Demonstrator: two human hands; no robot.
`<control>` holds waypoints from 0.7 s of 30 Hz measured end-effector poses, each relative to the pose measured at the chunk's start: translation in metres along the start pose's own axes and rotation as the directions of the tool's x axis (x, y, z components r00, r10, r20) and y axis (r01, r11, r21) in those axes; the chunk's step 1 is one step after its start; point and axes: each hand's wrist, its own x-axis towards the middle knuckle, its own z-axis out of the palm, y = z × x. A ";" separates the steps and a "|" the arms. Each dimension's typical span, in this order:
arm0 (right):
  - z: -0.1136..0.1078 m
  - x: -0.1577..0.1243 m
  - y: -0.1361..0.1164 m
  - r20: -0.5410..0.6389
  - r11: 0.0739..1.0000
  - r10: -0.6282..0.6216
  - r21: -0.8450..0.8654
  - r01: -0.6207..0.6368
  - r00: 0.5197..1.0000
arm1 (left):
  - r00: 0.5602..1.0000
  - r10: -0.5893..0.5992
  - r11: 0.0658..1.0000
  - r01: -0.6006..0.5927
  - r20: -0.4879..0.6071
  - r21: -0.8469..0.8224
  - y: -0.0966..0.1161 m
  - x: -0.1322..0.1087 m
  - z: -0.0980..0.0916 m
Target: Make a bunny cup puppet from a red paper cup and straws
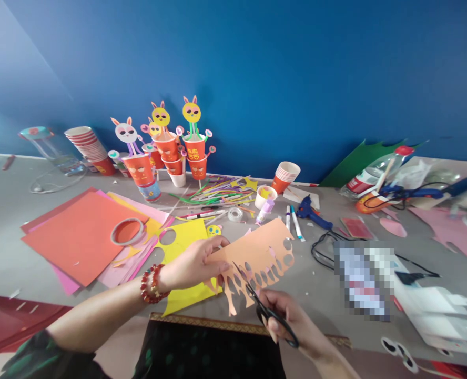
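In the head view, the left hand (196, 260) is at the centre of the frame, its fingers closed on the left end of a peach paper sheet (253, 245), with the thumb on top. The sheet is held above the tabletop (4, 237), right of centre; its lower and right edges are scalloped with rounded cut-outs, leaving narrow strips hanging. The right hand (283, 310), lower right of centre, has its fingers wrapped about the handles of black scissors (263, 305); the blades point to the upper left and lie at the sheet's lower edge. A beaded bracelet (150, 284) is on the left wrist. Beneath the left hand lies a yellow paper sheet (190, 234) with round holes. At left of frame, an orange-red sheet (71, 242) covers pink and yellow papers, and a tape roll (113, 237) rests flat on it. At upper left of centre stand red paper cups (141, 171) topped with rabbit faces; a tall cup stack (87, 147) leans at their left. Coloured sticks (217, 192) lie in a loose pile right of the decorated cups. Right of centre are two markers (295, 223), side by side, and a blue glue gun (314, 214). A red-capped bottle (375, 171) stands tilted at the right. One item at lower right is pixelated and cannot be identified.
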 end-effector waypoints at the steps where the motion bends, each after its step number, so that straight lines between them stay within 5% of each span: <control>1: 0.000 0.000 0.000 -0.001 1.000 -0.004 -0.003 0.004 1.000 | 1.000 -0.002 1.000 0.002 -0.002 -0.004 0.000 0.000 0.000; 21: 0.001 0.002 0.027 -0.058 0.998 -0.048 0.027 0.049 0.997 | 1.000 0.021 0.996 -0.020 0.004 -0.091 -0.005 -0.004 0.002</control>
